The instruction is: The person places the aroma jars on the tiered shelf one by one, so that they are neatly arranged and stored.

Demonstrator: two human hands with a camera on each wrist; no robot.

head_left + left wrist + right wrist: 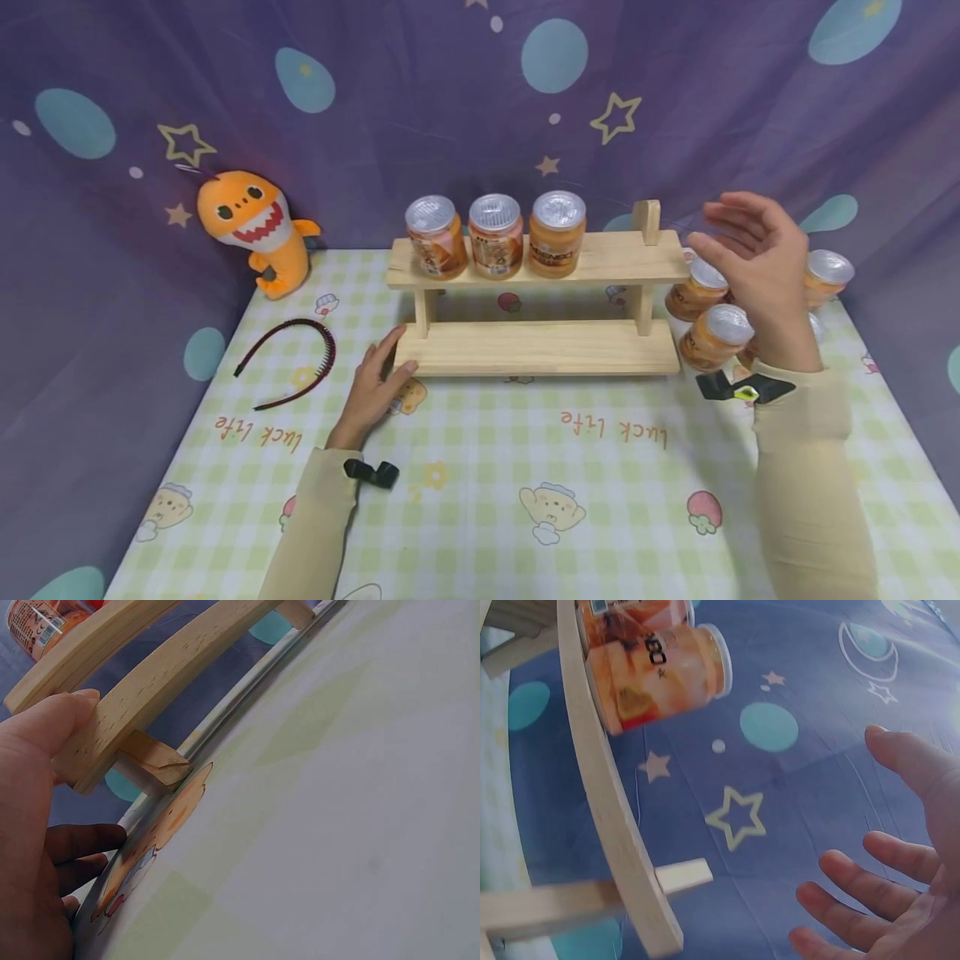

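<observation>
A two-tier wooden shelf (pixel 536 346) stands at the back of the table, with three jars of orange contents and silver lids on its upper board: a left jar (pixel 436 242), a middle jar (pixel 496 242) and a right jar (pixel 557 242). My left hand (pixel 373 383) holds the left end of the lower board, its thumb (pixel 64 716) against the wood. Raised beyond the shelf's right end, my right hand (pixel 761 254) has its fingers spread, holding nothing. Beneath and around it stand several similar jars (pixel 716 337), partly hidden by the hand and forearm.
An orange shark plush (pixel 262 229) leans at the back left corner. In front of it lies a dark toothed headband (pixel 330 354). A checked cloth (pixel 480 483) covers the table, and a purple patterned curtain (pixel 450 100) hangs behind. A short wooden peg (pixel 649 222) rises from the upper board.
</observation>
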